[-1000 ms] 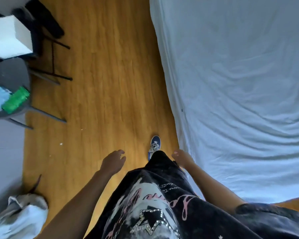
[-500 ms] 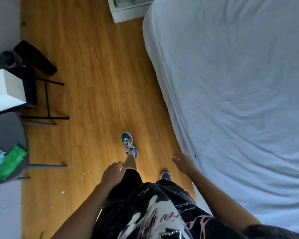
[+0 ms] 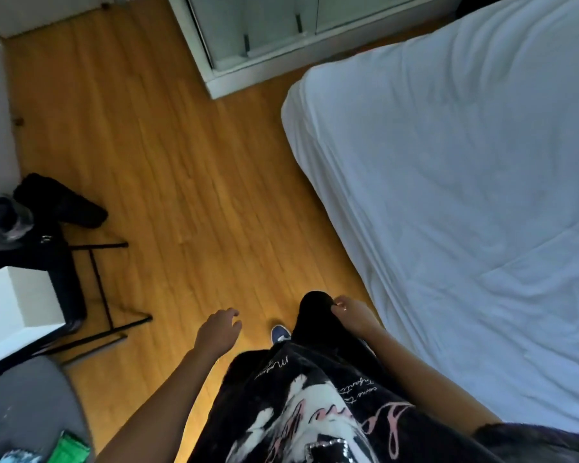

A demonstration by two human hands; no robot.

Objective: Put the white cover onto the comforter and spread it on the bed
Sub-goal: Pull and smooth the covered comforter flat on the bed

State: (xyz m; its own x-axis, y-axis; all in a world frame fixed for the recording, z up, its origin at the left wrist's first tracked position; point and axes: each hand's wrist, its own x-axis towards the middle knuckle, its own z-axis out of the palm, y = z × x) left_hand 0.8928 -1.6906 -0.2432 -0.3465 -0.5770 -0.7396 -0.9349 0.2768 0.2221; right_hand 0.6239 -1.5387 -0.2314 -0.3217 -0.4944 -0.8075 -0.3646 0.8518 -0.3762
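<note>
Both the left hand (image 3: 218,332) and the right hand (image 3: 351,314) hang loosely curled and hold nothing, the bed (image 3: 465,212) just beyond the right one, so this looks like fetching; neither cover nor comforter shows, and finding them comes next.

A bed (image 3: 465,202) fills the right side, with a wrinkled white sheet (image 3: 442,155) lying over it. Beside it runs the wood floor (image 3: 168,168), bearing a white cabinet (image 3: 268,45), a black-legged stand (image 3: 104,289) and a blue shoe (image 3: 279,333).
</note>
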